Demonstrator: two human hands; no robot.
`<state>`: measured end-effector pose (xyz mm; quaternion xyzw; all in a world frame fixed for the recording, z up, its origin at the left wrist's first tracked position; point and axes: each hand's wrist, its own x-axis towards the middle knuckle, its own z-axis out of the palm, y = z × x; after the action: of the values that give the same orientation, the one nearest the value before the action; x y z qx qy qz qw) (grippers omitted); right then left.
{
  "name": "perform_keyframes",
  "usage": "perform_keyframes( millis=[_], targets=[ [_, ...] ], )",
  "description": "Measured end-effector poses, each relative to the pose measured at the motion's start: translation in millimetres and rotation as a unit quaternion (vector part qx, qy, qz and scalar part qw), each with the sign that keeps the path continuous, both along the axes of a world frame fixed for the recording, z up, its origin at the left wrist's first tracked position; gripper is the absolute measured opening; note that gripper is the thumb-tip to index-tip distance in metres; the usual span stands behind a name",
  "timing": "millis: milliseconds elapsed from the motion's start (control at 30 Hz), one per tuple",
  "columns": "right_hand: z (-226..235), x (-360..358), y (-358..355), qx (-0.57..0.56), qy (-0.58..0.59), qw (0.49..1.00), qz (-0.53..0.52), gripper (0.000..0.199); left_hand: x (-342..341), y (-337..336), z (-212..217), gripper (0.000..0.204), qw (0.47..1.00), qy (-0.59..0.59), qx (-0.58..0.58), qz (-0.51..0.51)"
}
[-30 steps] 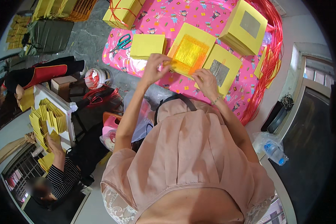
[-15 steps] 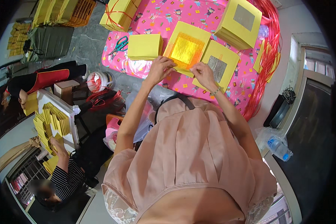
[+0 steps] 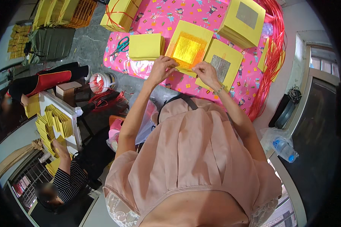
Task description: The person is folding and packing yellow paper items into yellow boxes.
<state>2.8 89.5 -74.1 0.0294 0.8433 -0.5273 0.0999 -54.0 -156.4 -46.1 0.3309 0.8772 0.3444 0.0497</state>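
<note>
On the pink table lies a yellow paper sheet with a shiny gold-foil square framed in orange. My left hand is at its lower left corner, fingers bent and closed on the edge. At the lower right corner my right hand pinches the edge between thumb and forefinger. The fingertips partly cover the sheet's lower edge. Under my right hand's side lies another yellow sheet with a silver-foil square. A stack of plain yellow paper sits just left of the gold sheet.
Teal-handled scissors lie at the table's left edge. A stack with silver squares stands far right, a tied bundle far left. Red plastic strands hang at the right. Two other people work with yellow paper at a white table.
Both my hands stay at the sheet's lower corners, nearly still. At the left, the co-workers' arms have shifted slightly.
</note>
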Motion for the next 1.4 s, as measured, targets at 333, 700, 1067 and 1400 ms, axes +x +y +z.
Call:
perform_keyframes(
  millis=[333, 700, 1067, 1400],
  targets=[
    [18.0, 1.7, -2.3, 0.028, -0.008, 0.999, -0.019, 0.022, -14.3, 5.3, 12.2, 0.015, 0.995, -0.013, -0.091, -0.034],
    [42.0, -12.2, 14.6, 0.139, 0.119, 0.983, 0.021, 0.019, -35.8, 28.2, 43.0, 0.027, 0.991, 0.057, -0.107, -0.065],
    [27.2, -107.3, 55.2, 0.17, 0.084, 0.977, -0.092, 0.025, -28.2, 74.3, 17.6, 0.068, 0.986, 0.126, -0.108, -0.007],
    [33.8, -141.1, 30.1, 0.324, 0.198, 0.925, -0.016, 0.026, -41.6, 84.9, -1.2, 0.068, 0.986, 0.088, -0.14, 0.02]
  ],
)
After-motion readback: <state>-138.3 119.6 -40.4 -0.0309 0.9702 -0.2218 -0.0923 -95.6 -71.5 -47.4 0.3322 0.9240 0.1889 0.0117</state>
